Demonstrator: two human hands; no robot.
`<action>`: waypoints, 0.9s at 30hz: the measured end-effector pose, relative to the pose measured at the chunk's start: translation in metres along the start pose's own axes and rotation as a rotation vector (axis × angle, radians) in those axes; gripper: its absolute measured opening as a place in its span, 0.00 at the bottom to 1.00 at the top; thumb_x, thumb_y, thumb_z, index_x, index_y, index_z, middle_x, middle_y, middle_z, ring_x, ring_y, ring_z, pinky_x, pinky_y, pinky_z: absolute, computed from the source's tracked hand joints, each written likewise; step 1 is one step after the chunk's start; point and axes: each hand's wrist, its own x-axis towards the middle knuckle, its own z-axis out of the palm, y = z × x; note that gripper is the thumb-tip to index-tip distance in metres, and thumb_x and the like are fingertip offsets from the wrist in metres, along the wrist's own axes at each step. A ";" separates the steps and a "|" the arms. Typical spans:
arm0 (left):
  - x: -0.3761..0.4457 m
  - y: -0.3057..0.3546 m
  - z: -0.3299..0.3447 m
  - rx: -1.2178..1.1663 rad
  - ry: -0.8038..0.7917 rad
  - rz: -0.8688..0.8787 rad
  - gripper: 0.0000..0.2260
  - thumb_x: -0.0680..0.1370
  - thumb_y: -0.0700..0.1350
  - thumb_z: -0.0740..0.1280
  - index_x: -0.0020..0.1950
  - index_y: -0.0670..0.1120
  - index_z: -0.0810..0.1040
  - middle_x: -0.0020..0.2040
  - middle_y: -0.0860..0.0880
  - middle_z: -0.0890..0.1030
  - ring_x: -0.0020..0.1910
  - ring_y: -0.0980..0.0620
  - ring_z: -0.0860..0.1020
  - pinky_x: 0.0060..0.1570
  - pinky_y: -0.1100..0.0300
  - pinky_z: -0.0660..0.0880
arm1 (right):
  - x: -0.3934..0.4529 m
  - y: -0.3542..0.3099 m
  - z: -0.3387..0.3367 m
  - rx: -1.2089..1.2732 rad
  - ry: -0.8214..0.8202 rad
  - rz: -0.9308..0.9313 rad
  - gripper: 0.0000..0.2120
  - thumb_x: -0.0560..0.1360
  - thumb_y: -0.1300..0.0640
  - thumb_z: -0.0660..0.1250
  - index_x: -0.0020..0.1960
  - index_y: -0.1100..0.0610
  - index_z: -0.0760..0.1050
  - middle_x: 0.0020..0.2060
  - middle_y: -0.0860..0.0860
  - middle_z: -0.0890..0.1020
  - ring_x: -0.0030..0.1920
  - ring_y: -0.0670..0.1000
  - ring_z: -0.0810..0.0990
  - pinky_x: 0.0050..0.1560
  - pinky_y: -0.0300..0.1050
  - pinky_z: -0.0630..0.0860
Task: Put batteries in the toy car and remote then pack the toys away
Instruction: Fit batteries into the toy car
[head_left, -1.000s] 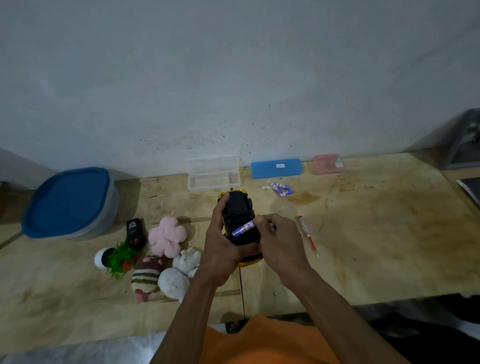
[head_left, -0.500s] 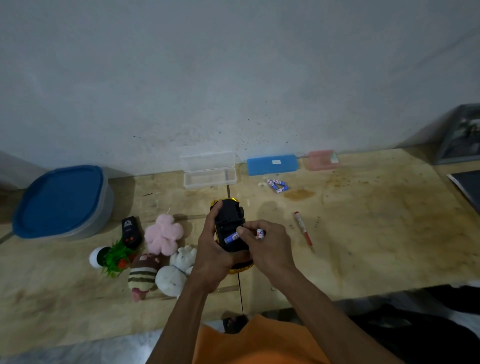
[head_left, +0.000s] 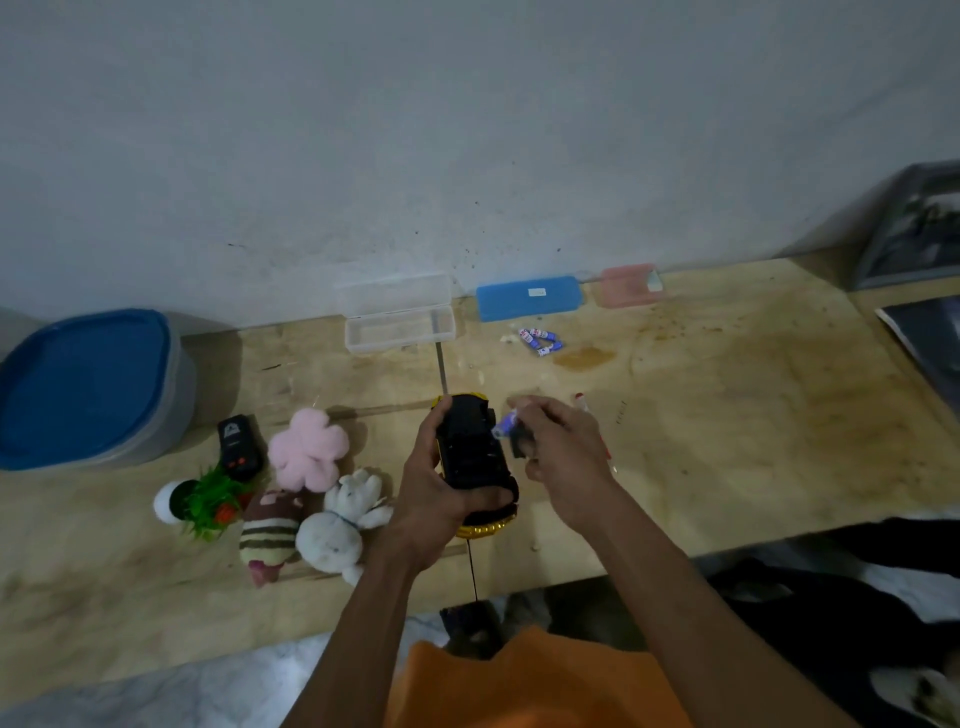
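Lifted off the toy car (head_left: 470, 447), right hand (head_left: 558, 449) pinches 1 battery (head_left: 505, 423); left hand (head_left: 441, 499) grips car.

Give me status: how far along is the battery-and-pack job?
Early. Done: nothing that shows. In hand: left hand holds the car underside up; right hand pinches a battery at its right edge, not seated. Left: spare batteries lie loose near the wall, the remote sits untouched on the table, and the plush toys are unpacked, tub lidded.
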 end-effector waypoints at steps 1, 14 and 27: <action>0.004 -0.003 0.002 -0.011 0.001 -0.026 0.53 0.60 0.27 0.81 0.77 0.59 0.64 0.70 0.50 0.73 0.61 0.51 0.79 0.49 0.54 0.82 | 0.003 -0.004 -0.009 0.143 -0.013 0.075 0.07 0.79 0.58 0.65 0.50 0.57 0.82 0.33 0.50 0.78 0.29 0.46 0.71 0.25 0.38 0.63; 0.084 -0.034 0.021 0.115 0.018 -0.222 0.54 0.59 0.26 0.81 0.78 0.51 0.61 0.63 0.63 0.73 0.61 0.56 0.77 0.55 0.56 0.80 | 0.070 -0.026 -0.067 0.143 0.010 0.334 0.24 0.73 0.32 0.64 0.40 0.54 0.74 0.27 0.48 0.71 0.28 0.48 0.70 0.26 0.39 0.62; 0.099 -0.036 0.022 0.594 0.028 -0.277 0.61 0.57 0.46 0.86 0.80 0.60 0.51 0.71 0.46 0.63 0.69 0.42 0.67 0.68 0.40 0.70 | 0.092 -0.026 -0.059 0.121 -0.068 0.372 0.23 0.76 0.34 0.61 0.38 0.53 0.71 0.28 0.49 0.72 0.27 0.48 0.70 0.27 0.41 0.66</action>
